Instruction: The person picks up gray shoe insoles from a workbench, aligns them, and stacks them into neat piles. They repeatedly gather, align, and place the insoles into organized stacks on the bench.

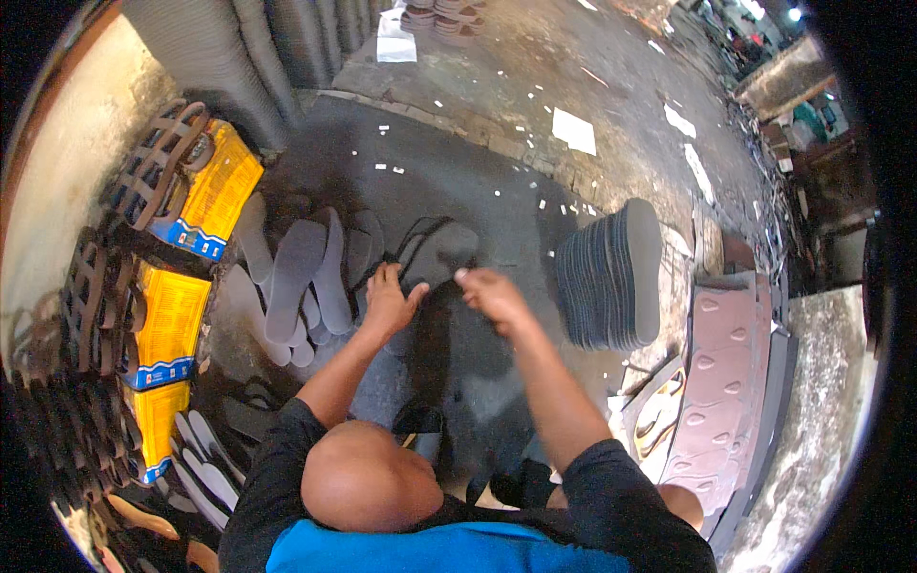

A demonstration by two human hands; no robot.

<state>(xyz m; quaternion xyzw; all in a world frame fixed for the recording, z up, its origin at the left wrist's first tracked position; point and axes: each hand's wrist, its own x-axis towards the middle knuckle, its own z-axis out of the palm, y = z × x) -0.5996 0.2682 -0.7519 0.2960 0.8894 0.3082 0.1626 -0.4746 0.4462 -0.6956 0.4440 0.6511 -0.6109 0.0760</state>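
Observation:
A dark grey flip-flop (pixel 449 246) with black straps lies on the dark floor mat in front of me. My left hand (pixel 390 302) rests at its near left end, fingers stretched out and thumb spread apart. Just right of the flip-flop's near side, my right hand (pixel 498 298) is closed with thumb and fingers pinched. Whatever it may hold is too small to make out. Several loose grey soles (pixel 296 272) lie overlapping to the left of my left hand. A tall stack of dark soles (pixel 611 277) stands on its side to the right.
Yellow boxes (pixel 172 320) line the left wall, with brown strapped sandals (pixel 162 167) on and beside them. Tall grey stacks of sheets (pixel 215 62) stand at the back left. Pinkish sheets with drop-shaped marks (pixel 716 382) lean at right. Paper scraps (pixel 573 131) litter the floor.

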